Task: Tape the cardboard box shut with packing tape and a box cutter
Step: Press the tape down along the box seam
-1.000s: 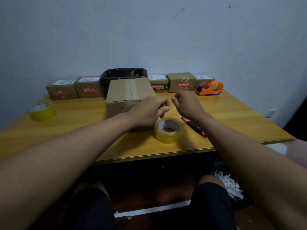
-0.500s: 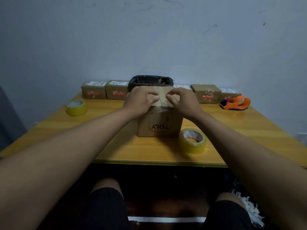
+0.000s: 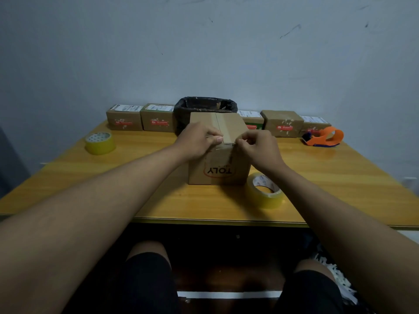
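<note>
Sat against a pale blue-grey wall (image 3: 204, 53) flecked with dark scuffs: a yellow wooden table (image 3: 340, 177), glossy under dim light. Below its front edge, a dark floor (image 3: 226, 279) crossed by a white strip (image 3: 226, 295).

A yellow wooden tabletop (image 3: 136, 196) fills the middle of the frame below a pale blue-grey wall (image 3: 204, 53) marked with a few dark scuffs. Along its far edge stands a row of small brown parcels (image 3: 124, 120) bearing white labels and red stickers. A bin lined with a black bag (image 3: 205, 106) sits at centre, among them. An orange tape dispenser (image 3: 324, 137) lies at right.
</note>
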